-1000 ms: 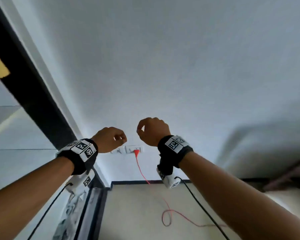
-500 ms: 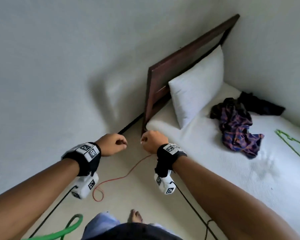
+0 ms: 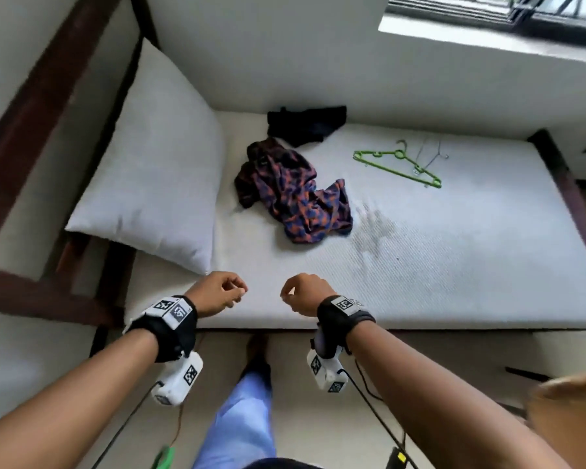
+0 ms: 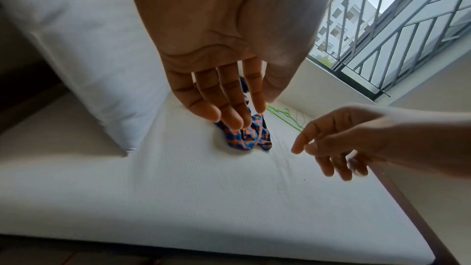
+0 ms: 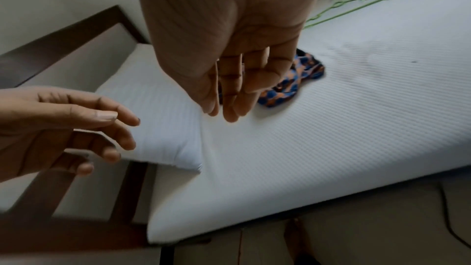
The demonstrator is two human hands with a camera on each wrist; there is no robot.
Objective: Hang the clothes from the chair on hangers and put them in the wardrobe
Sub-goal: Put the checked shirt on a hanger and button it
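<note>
- Against the frame half a second back: the view has swung down and right, so the whole bed (image 3: 420, 265) lies square ahead instead of off to the right; the window (image 3: 487, 15) has come into sight at far right.
- Mattress is bare and open from the near edge to mid-bed; dark wooden frame (image 3: 41, 106) bounds the left end.
- Pillow (image 3: 156, 164) leans at the left end, apart from the clothes.
- Patterned shirt (image 3: 295, 194), blue and orange, lies crumpled mid-bed; dark garment (image 3: 305, 123) is just beyond it by the far wall.
- Green hanger (image 3: 398, 165) lies flat to the right of the clothes, a thin wire hanger (image 3: 428, 154) beside it.
- Left hand (image 3: 217, 294) and right hand (image 3: 301, 294) hover over the near mattress edge, as before; fingers loosely curled, holding nothing, well short of the shirt.
- Black cables (image 3: 372, 401) trail on the floor by the feet.
</note>
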